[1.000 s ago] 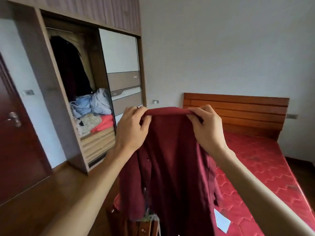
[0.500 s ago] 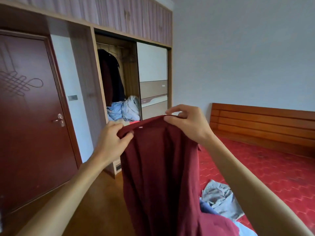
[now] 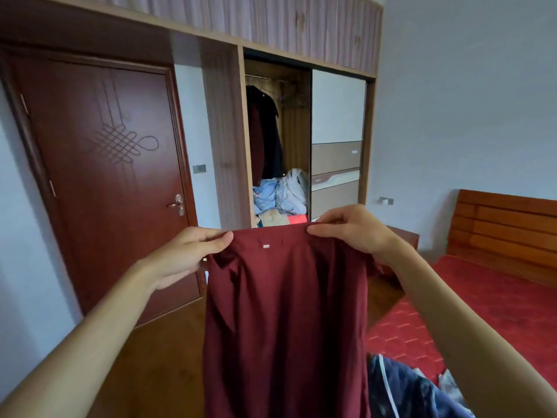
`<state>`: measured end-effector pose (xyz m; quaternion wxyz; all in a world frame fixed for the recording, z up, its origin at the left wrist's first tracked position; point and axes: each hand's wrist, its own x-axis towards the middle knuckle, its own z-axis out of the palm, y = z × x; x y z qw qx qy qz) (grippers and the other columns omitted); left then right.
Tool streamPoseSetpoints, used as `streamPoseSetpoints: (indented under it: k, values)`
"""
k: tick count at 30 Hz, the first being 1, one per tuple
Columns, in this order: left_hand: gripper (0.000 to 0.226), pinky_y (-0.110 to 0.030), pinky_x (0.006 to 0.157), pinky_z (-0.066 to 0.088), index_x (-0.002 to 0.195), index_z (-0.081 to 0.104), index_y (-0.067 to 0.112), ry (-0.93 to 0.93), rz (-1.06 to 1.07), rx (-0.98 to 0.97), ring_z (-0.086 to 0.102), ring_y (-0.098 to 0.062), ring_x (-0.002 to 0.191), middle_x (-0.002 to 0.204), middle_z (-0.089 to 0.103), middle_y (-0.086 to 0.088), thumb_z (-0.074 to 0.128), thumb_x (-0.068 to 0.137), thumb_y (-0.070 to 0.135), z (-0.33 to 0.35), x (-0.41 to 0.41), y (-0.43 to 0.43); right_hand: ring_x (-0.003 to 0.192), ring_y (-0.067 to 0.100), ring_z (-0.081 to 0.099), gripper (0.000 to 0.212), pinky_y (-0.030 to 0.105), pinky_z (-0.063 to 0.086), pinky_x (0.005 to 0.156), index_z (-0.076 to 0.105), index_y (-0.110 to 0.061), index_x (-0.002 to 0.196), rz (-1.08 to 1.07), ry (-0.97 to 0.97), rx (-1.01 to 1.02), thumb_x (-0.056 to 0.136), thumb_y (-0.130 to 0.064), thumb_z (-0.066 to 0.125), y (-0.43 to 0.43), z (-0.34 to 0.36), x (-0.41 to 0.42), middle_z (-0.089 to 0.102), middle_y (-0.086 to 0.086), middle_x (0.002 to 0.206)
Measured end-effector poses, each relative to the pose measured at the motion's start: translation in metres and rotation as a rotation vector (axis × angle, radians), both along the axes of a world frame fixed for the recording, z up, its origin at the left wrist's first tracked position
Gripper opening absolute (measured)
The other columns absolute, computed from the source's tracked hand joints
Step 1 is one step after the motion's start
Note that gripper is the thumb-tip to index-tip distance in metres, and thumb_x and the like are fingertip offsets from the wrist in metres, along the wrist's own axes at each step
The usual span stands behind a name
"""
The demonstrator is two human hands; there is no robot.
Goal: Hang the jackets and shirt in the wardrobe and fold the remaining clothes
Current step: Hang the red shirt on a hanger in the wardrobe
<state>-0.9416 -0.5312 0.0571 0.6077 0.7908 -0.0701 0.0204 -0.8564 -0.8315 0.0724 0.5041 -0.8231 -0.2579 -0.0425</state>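
Note:
A dark red shirt (image 3: 286,321) hangs in front of me, held up by its top edge. My left hand (image 3: 187,254) pinches the left end of that edge and my right hand (image 3: 352,226) pinches the right end. Beyond it stands the wardrobe (image 3: 241,140), its left section open. Dark garments (image 3: 266,134) hang from the rail inside. Below them lies a heap of pale blue clothes (image 3: 283,191) on a shelf. A dark navy garment (image 3: 404,390) lies on the bed at the lower right.
A dark red door (image 3: 102,176) is shut at the left of the wardrobe. The wardrobe's sliding panel (image 3: 337,146) covers its right half. A bed with a red mattress (image 3: 482,312) and a wooden headboard (image 3: 509,224) fills the right. The floor (image 3: 156,357) is wood.
My view has swung left, from the bed to the door and wardrobe. My hands have spread apart along the shirt's top edge and the shirt now hangs flatter.

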Motion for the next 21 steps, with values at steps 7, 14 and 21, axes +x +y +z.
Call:
streamPoseSetpoints:
  k: [7,14,21]
  values:
    - [0.029,-0.038,0.106,0.043,0.118,0.068,-0.001,0.038,0.050,-0.070,0.066,-0.024,0.116,0.121,0.070,-0.016,0.052,0.100,0.014,-0.005,0.071,0.080,0.062,0.010,0.042,0.048,0.027,0.034,0.062,0.062,0.006,0.079,0.040,-0.116,-0.060,0.097,-0.039,0.060,0.088,-0.017,0.095,0.048,0.004,0.066]
    - [0.040,-0.037,0.090,0.053,0.125,0.064,0.019,0.066,-0.051,0.056,0.065,-0.027,0.098,0.109,0.068,-0.021,0.050,0.098,-0.006,0.007,0.160,0.162,0.065,0.010,0.052,0.033,0.028,0.042,0.064,0.072,-0.005,0.081,-0.053,-0.191,0.096,0.093,-0.035,0.066,0.155,-0.026,0.202,0.065,0.003,0.070]
    - [0.054,-0.022,0.071,0.040,0.066,0.062,0.024,-0.225,0.029,0.460,0.056,-0.010,0.075,0.075,0.063,0.006,0.042,0.075,-0.025,-0.002,0.251,0.225,0.082,0.045,0.065,0.010,0.043,0.052,0.077,0.078,-0.027,0.097,0.037,-0.310,0.122,0.090,-0.029,0.071,0.215,-0.023,0.284,0.073,0.023,0.086]
